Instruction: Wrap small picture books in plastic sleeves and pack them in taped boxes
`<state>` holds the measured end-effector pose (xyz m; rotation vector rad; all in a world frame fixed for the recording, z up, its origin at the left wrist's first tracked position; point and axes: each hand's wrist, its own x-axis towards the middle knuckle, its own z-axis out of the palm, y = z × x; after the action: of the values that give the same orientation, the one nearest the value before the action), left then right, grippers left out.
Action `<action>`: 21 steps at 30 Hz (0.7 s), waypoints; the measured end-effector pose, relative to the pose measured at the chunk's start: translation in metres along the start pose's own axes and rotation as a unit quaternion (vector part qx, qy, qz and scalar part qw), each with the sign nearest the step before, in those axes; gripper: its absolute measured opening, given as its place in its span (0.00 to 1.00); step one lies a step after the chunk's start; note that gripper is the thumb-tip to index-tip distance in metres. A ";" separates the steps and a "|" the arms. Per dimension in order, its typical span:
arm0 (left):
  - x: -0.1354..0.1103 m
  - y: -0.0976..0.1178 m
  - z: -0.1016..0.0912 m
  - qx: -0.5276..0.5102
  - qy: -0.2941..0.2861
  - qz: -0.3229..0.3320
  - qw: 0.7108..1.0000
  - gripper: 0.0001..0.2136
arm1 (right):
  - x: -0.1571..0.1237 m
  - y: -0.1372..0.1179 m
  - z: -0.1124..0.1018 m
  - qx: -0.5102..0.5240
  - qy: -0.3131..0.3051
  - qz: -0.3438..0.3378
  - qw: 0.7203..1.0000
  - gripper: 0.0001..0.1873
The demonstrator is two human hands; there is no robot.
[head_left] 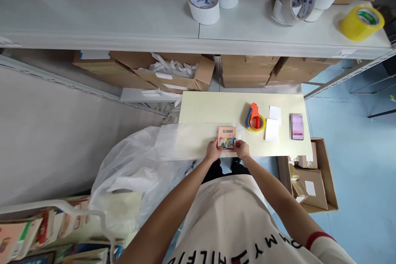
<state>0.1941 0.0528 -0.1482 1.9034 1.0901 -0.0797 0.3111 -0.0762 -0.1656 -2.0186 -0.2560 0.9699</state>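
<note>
Evidently, the left hand (pixel 213 149) and right hand (pixel 241 149) gripped the small book (pixel 227 137) by its lower corners; it lay between them and just beyond, near the table (pixel 210 107)'s front edge. It was already placed on clear film (pixel 168 142), with no fold visible over its cover. Farther right, the tape dispenser (pixel 254 117) lay untouched.
</note>
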 end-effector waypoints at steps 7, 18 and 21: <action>-0.009 0.013 0.007 0.090 0.003 0.026 0.996 0.28 | 0.001 0.004 -0.005 -0.069 0.000 -0.015 0.998 0.08; -0.022 0.027 0.000 0.254 -0.094 0.107 0.957 0.26 | -0.007 0.008 -0.011 -0.050 0.134 -0.008 0.990 0.43; -0.017 0.026 -0.005 0.254 -0.122 0.101 0.954 0.27 | 0.008 -0.002 -0.010 -0.027 0.092 0.061 0.993 0.39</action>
<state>0.2007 0.0398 -0.1200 2.3755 0.7456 -0.5083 0.3243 -0.0770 -0.1648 -2.1791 -0.0595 0.8508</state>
